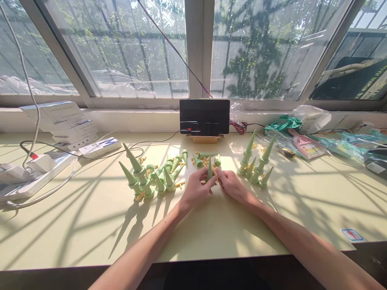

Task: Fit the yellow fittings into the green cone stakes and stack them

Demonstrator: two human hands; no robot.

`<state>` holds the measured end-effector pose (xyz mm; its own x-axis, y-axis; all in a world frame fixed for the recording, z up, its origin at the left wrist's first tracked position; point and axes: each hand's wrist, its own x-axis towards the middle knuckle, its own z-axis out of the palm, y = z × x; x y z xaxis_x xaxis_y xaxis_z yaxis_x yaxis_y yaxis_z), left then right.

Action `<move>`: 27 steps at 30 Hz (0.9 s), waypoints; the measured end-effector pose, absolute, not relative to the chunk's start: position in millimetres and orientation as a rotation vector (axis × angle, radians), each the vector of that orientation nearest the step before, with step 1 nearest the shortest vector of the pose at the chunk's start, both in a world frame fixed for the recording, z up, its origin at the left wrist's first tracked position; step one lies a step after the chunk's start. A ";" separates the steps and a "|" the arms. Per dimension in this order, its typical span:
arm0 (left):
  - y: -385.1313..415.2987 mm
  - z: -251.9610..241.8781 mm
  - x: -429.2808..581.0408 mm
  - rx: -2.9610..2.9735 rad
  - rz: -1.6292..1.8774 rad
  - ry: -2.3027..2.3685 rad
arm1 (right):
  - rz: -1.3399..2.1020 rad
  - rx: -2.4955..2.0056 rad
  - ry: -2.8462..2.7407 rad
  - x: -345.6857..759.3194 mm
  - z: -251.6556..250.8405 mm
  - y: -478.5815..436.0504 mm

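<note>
At the middle of the table, my left hand is closed around a green plant watering spike, its point facing up. Close beside it, my right hand pinches at a small yellow valve against the spike's side; the fingers partly hide it. To the left stand several green spikes, some stacked into one another, with yellow valves lying among them. Beyond my hands lie loose spikes and more yellow pieces. On the right is another group of stacked spikes.
A black tablet with a phone before it stands by the window. Stacked white boxes and a power strip with cables occupy the left. Plastic bags and cords lie at back right. A sticker is near the front edge.
</note>
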<state>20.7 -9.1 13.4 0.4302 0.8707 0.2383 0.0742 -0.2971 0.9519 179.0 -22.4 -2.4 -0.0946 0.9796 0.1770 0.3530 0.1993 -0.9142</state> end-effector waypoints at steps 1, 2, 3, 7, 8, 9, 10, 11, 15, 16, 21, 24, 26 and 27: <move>-9.0 13.8 21.1 1.669 0.990 0.831 | 0.902 -1.289 -1.604 178.6 -2.3 -22.5; -9.0 14.1 21.3 1.654 0.983 0.830 | 0.894 -1.285 -1.603 178.2 -2.1 -22.6; -9.0 14.2 21.5 1.642 0.978 0.828 | 0.884 -1.279 -1.604 178.0 -1.7 -22.6; -8.6 13.6 21.6 1.609 0.977 0.822 | 0.827 -1.273 -1.610 178.0 -1.2 -22.2; -8.4 13.4 21.4 1.607 0.981 0.823 | 0.813 -1.277 -1.610 178.1 -1.6 -21.9; -8.2 13.3 21.3 1.606 0.985 0.825 | 0.800 -1.281 -1.608 178.2 -2.2 -21.5; -8.0 13.3 21.2 1.607 0.990 0.827 | 0.789 -1.286 -1.605 178.3 -2.8 -21.1; -7.8 13.3 21.0 1.607 0.993 0.831 | 0.780 -1.291 -1.603 178.4 -3.5 -20.7; -7.3 14.2 20.5 1.611 0.997 0.854 | 0.758 -1.311 -1.620 178.3 -5.8 -19.7; -7.3 14.3 20.4 1.614 1.002 0.857 | 0.753 -1.316 -1.624 178.2 -6.1 -19.5; -7.5 14.4 20.1 1.636 1.014 0.845 | 0.758 -1.272 -1.647 177.9 -5.8 -19.8; -7.7 14.6 19.9 1.646 1.001 0.841 | 0.779 -1.243 -1.670 178.0 -4.7 -20.1; -7.5 14.8 19.5 1.648 0.995 0.837 | 0.782 -1.242 -1.685 178.1 -4.4 -19.9; -7.4 14.9 19.2 1.649 0.993 0.832 | 0.780 -1.244 -1.691 178.2 -4.5 -19.7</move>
<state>19.2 -7.4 14.9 0.4269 0.8781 0.2161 0.0591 -0.2655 0.9623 178.2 -19.7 -4.5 -0.1204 0.9529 0.2785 0.4065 0.3033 -0.8618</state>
